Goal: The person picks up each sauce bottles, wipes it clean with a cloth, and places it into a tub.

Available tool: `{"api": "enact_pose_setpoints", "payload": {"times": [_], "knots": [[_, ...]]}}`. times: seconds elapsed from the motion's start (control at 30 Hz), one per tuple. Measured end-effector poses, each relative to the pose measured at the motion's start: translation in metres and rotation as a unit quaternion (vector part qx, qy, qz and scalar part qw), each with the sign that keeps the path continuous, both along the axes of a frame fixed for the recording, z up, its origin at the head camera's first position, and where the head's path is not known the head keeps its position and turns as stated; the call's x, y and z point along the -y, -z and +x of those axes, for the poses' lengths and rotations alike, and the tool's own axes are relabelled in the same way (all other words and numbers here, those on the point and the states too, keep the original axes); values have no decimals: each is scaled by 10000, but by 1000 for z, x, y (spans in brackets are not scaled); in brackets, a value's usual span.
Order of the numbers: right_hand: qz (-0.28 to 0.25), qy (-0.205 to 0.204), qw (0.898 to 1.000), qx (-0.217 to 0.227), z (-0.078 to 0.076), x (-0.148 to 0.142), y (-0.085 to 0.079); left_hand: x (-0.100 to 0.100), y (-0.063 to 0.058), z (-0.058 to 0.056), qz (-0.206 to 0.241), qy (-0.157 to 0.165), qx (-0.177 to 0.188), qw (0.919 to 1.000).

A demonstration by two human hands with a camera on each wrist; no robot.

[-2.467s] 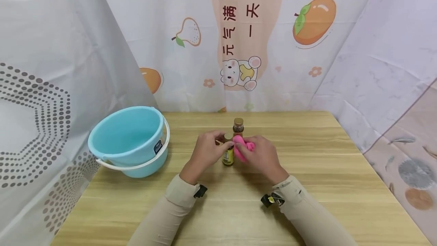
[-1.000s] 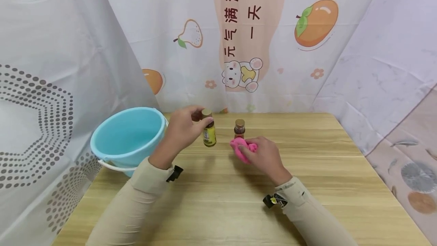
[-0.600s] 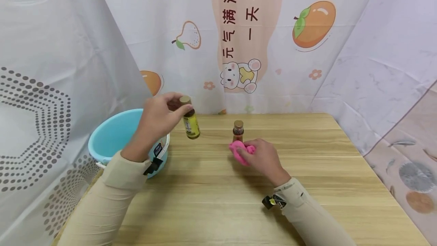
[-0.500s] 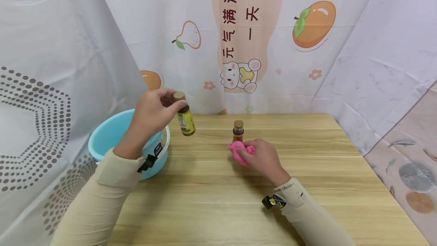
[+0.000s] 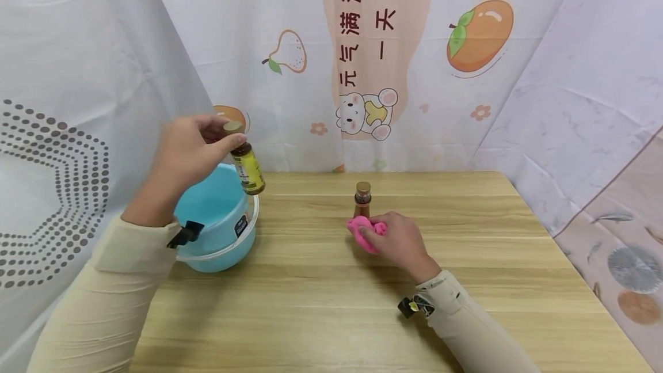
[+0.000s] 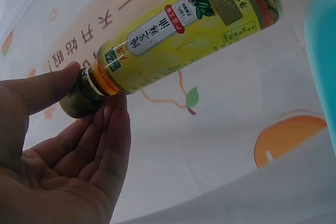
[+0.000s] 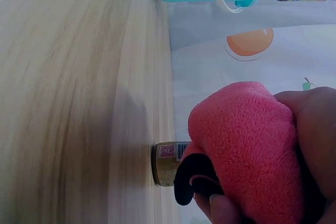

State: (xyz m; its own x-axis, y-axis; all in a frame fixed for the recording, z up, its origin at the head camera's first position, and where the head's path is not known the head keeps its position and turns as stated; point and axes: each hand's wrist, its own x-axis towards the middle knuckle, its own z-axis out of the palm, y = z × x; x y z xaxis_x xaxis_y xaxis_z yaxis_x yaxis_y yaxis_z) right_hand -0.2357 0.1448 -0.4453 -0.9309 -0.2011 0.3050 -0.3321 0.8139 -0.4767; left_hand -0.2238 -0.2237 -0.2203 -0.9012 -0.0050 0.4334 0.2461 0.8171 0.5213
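Note:
My left hand [image 5: 181, 151] pinches a small sesame oil bottle [image 5: 248, 170] by its gold cap, between thumb and fingers. Tilted, with its base toward lower right, the bottle hangs in the air by the light blue bucket's [image 5: 214, 252] right rim. Its yellow label [image 6: 173, 30] shows in the left wrist view. My right hand [image 5: 401, 240] holds a pink fuzzy plush thing [image 7: 244, 145] with a black loop on it, low over the table. Just behind it a second bottle [image 5: 362, 194] with a gold cap stands upright, its lower part hidden in the head view.
The bucket stands at the table's left side, its white handle [image 5: 254, 220] hanging down against the wall. A wooden table [image 5: 321, 315] lies under both hands. Printed curtains [image 5: 290, 114] hang behind and beside it.
My left hand has lifted the sesame oil bottle off the table beside the pink plush thing and carried it left and up to the bucket. The right hand stays nearly still.

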Motion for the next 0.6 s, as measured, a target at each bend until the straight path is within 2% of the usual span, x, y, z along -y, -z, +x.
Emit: {"api": "enact_pose_setpoints", "payload": {"times": [0.2, 0.37, 0.6], "knots": [[6, -9, 10000, 21, 0, 2, 0, 24, -4, -3, 10, -295, 83, 9995], [30, -32, 10000, 74, 0, 4, 0, 40, -4, -8, 93, -442, 430, 9981], [72, 14, 9997, 212, 1, 5, 2, 58, 4, -18, 135, -545, 828, 9950]]}}
